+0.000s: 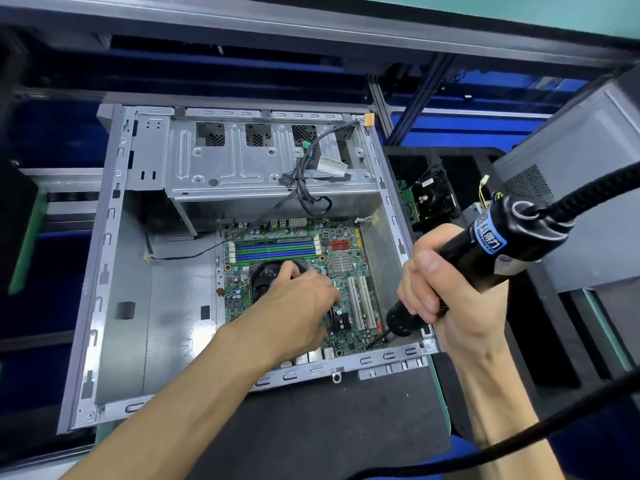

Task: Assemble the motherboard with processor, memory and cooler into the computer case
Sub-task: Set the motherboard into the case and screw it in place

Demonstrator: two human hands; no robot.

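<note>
Right hand (446, 289) grips screwdriver (485, 247) | left hand (298, 299) spread, pressing motherboard (346, 271)

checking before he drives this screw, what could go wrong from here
1. The black electric screwdriver, gripped by the right hand, has its bit at the green motherboard corner; a slip could gouge nearby parts.
2. The left hand rests on the board beside the black cooler fan; hard pressing may flex it.

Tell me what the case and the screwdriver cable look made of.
Case: bare sheet metal, probably steel; dull grey sheen, stamped slots and folded edges. Screwdriver cable: black woven sleeve by its ribbed braid texture; the core is hidden.
</note>
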